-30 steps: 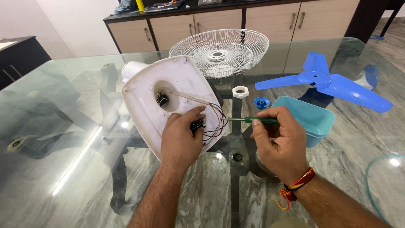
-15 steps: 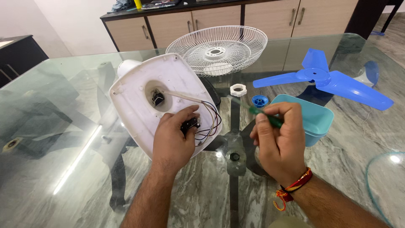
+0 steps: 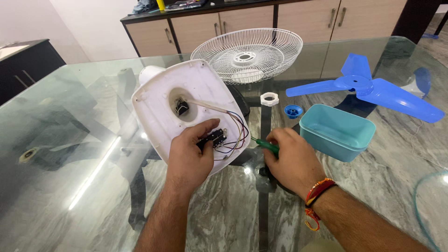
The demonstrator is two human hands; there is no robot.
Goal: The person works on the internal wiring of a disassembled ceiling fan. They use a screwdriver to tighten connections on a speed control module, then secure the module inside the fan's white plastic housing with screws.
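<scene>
A white fan base point(image 3: 163, 100) stands tilted on the glass table point(image 3: 84, 116), its underside facing me. My left hand point(image 3: 189, 154) presses a small black switch block point(image 3: 215, 137) with coloured wires point(image 3: 237, 133) against its lower right edge. My right hand point(image 3: 291, 161) is closed around a green-handled screwdriver point(image 3: 267, 145), whose tip points left toward the wires and switch block.
A white wire fan guard point(image 3: 247, 53) lies behind the base. To the right are a white nut point(image 3: 269, 99), a small blue cap point(image 3: 293, 111), a teal plastic tub point(image 3: 337, 131) and a blue fan blade point(image 3: 368, 91). Wooden cabinets point(image 3: 261, 18) stand beyond the table.
My right hand has dropped lower with the screwdriver, from beside the tub down toward the table. The fan base has tilted and shifted slightly left under my left hand.
</scene>
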